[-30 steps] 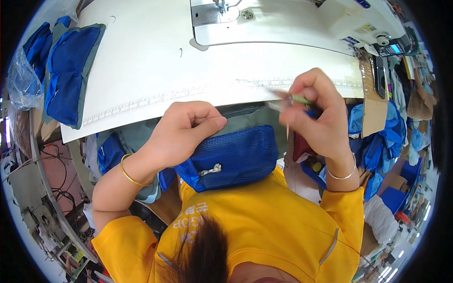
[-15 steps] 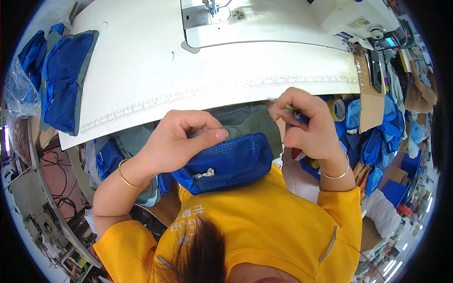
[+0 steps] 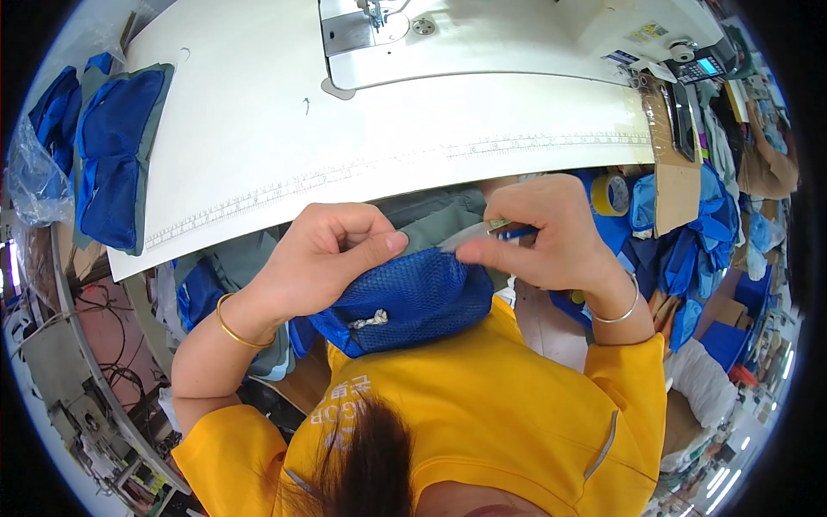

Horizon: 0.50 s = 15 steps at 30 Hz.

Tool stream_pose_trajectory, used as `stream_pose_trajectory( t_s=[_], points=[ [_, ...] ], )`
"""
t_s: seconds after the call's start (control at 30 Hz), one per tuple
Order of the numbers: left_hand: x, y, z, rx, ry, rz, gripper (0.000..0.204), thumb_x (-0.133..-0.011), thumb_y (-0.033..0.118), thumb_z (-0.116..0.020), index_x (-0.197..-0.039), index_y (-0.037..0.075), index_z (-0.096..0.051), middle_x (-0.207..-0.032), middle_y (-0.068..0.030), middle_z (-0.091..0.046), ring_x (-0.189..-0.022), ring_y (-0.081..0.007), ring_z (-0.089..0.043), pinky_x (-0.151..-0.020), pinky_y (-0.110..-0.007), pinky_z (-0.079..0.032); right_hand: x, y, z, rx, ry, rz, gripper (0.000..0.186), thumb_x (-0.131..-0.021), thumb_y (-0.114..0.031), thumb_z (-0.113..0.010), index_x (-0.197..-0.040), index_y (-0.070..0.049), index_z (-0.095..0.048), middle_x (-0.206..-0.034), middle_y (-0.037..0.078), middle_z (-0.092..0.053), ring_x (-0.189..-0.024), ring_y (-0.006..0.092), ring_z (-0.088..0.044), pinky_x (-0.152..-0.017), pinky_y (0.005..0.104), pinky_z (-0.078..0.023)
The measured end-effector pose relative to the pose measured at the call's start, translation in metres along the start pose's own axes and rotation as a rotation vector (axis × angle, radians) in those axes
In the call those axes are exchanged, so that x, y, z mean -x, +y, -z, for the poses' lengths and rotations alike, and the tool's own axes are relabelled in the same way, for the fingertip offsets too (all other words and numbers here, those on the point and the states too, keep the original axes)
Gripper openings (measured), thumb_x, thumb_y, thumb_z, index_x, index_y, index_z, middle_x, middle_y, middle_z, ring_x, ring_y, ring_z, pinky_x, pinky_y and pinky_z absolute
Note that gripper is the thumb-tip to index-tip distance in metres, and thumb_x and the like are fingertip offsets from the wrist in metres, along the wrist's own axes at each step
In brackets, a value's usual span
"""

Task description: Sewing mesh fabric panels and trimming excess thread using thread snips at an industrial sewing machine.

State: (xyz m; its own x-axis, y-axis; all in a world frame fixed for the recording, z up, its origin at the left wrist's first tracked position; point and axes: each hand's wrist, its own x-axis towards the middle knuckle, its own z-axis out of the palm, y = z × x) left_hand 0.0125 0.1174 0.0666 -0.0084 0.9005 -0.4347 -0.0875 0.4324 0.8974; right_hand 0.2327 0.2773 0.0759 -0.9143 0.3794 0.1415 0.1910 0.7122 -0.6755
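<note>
A blue mesh pouch (image 3: 422, 302) with grey-green fabric (image 3: 441, 222) along its top edge lies against my front, below the table edge. A small knotted pale cord (image 3: 370, 320) sits on the mesh. My left hand (image 3: 332, 258) pinches the fabric between thumb and fingers at the pouch's upper left. Closed around small thread snips (image 3: 515, 233) with a blue handle, my right hand (image 3: 556, 233) holds their pale blade at the seam where mesh meets fabric. My palm hides part of the snips.
A white table with a printed ruler (image 3: 379, 161) spans the front, bearing a sewing machine (image 3: 366, 39). Blue-and-grey sewn pieces (image 3: 121, 155) lie at its left edge. Yellow tape (image 3: 610, 196), cardboard (image 3: 678, 194) and blue fabric pieces (image 3: 689, 250) crowd the right.
My right hand has moved left and down, bringing the snips' blade from beside the pouch to its seam. My left hand keeps its pinch on the fabric.
</note>
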Motion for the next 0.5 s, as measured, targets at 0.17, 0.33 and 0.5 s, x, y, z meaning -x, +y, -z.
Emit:
stream_pose_trajectory(
  t_s=[0.17,0.33,0.5],
  points=[
    [0.001,-0.001,0.004,-0.073,0.01,0.008,0.019,-0.098,0.016,-0.064,-0.086,0.001,-0.068,-0.064,0.0095,-0.053,-0.057,0.0014,-0.04,-0.05,-0.019,-0.031,-0.002,0.009,-0.002,-0.196,0.273,-0.286,0.033,-0.08,-0.03,-0.082,-0.075,-0.004,-0.063,-0.058,0.004,-0.049,-0.055,0.0088,-0.045,-0.051,0.0254,-0.038],
    [0.002,-0.008,0.021,-0.004,0.11,-0.025,0.015,-0.096,0.014,-0.066,-0.089,0.002,-0.068,-0.073,0.0067,-0.059,-0.067,0.0007,-0.048,-0.06,-0.016,-0.038,0.008,0.019,-0.021,-0.76,0.137,-0.28,0.032,-0.079,-0.02,-0.084,-0.096,-0.005,-0.061,-0.085,-0.001,-0.06,-0.08,0.0064,-0.05,-0.067,0.0215,-0.041],
    [0.001,-0.004,0.043,-0.326,0.059,-0.36,0.042,-0.086,0.019,-0.078,-0.118,0.001,-0.059,-0.095,0.0011,-0.064,-0.085,-0.006,-0.057,-0.079,-0.021,-0.047,0.006,0.014,-0.035,-0.678,-0.076,-0.411,0.019,-0.084,-0.013,-0.08,-0.09,-0.003,-0.064,-0.072,-0.007,-0.053,-0.07,0.0021,-0.047,-0.065,0.0199,-0.043]
  ],
)
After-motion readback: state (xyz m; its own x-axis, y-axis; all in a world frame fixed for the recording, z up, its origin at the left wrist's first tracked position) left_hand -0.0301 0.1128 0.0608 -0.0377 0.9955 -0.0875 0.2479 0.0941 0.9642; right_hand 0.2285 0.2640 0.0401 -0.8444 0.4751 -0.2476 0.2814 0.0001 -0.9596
